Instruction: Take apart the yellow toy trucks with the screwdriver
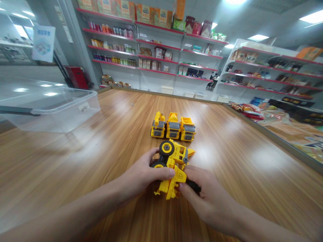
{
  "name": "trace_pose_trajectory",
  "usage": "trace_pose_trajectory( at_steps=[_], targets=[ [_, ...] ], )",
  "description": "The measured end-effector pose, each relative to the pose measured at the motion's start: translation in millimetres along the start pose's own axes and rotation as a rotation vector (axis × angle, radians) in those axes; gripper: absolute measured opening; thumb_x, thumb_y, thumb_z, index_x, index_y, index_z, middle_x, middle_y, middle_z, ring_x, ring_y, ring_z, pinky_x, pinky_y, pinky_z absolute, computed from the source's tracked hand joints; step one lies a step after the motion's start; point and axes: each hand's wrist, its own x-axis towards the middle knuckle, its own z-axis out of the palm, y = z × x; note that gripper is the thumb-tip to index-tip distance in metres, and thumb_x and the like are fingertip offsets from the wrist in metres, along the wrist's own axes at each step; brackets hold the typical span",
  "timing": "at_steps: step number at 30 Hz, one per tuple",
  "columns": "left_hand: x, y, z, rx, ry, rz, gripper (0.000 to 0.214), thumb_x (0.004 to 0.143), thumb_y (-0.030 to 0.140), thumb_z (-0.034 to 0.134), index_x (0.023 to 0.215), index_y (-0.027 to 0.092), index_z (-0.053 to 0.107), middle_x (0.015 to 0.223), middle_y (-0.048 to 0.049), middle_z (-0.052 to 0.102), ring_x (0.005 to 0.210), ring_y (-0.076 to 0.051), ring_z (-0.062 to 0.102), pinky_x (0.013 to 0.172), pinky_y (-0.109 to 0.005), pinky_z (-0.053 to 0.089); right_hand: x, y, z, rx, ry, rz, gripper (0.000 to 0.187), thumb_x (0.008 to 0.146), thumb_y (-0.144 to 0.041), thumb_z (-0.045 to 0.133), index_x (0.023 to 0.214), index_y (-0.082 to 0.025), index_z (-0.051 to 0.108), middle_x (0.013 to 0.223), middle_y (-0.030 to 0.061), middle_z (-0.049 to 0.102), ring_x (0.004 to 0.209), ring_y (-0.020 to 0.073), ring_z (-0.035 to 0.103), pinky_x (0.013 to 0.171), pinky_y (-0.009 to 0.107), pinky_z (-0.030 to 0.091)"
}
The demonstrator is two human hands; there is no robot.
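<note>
A yellow toy loader (179, 153) with black wheels and a toothed bucket is held tipped on its side above the wooden table. Around its wheel side wraps my left hand (147, 173), the thumb pressing on the yellow body. My right hand (210, 193) is closed on the loader's near right part, with thumb and fingers pinching it. A black piece shows beneath the right palm; its kind is partly hidden. Just beyond stand a toy crane truck (158, 127), a toy mixer truck (173, 127) and a toy dump truck (187, 129), side by side and upright.
On the left of the wooden table (113, 134) rests a clear plastic bin (63, 116). A tiny object (132, 104) lies toward the far edge. Packaged goods (252, 111) lie past the right edge. Stocked shelves (158, 58) stand behind.
</note>
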Motion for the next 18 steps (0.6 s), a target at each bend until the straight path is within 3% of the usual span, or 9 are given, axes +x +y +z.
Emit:
trace_pose_trajectory(
  at_steps=[8, 13, 18],
  targets=[
    [-3.1, 4.5, 1.5, 0.024, -0.033, -0.022, 0.077, 0.065, 0.021, 0.088, 0.130, 0.018, 0.047, 0.126, -0.0167, 0.066, 0.118, -0.039, 0.062, 0.095, -0.049, 0.052, -0.8, -2.1, 0.2, 0.029, 0.032, 0.020, 0.013, 0.089, -0.010, 0.049, 0.083, -0.018, 0.057, 0.085, 0.0028, 0.063, 0.077, 0.0167, 0.057, 0.068, 0.029, 0.044],
    [-4.2, 3.2, 3.3, -0.009, -0.073, -0.011, 0.072, 0.068, 0.018, 0.085, 0.129, 0.017, 0.047, 0.127, -0.0169, 0.066, 0.115, -0.037, 0.064, 0.092, -0.047, 0.053, -2.9, -6.3, -2.6, 0.002, 0.028, -0.008, 0.015, 0.088, -0.011, 0.050, 0.079, -0.017, 0.059, 0.078, 0.0024, 0.059, 0.074, 0.0174, 0.056, 0.066, 0.030, 0.044],
    [-2.5, 0.7, 2.7, 0.002, -0.037, -0.004, 0.068, 0.070, 0.018, 0.084, 0.128, 0.017, 0.048, 0.130, -0.0174, 0.064, 0.118, -0.038, 0.063, 0.092, -0.046, 0.053, -2.2, -5.0, -1.1, 0.085, 0.041, 0.035, 0.013, 0.090, -0.012, 0.050, 0.081, -0.018, 0.056, 0.086, 0.0021, 0.063, 0.080, 0.0169, 0.059, 0.070, 0.029, 0.045]
  ],
)
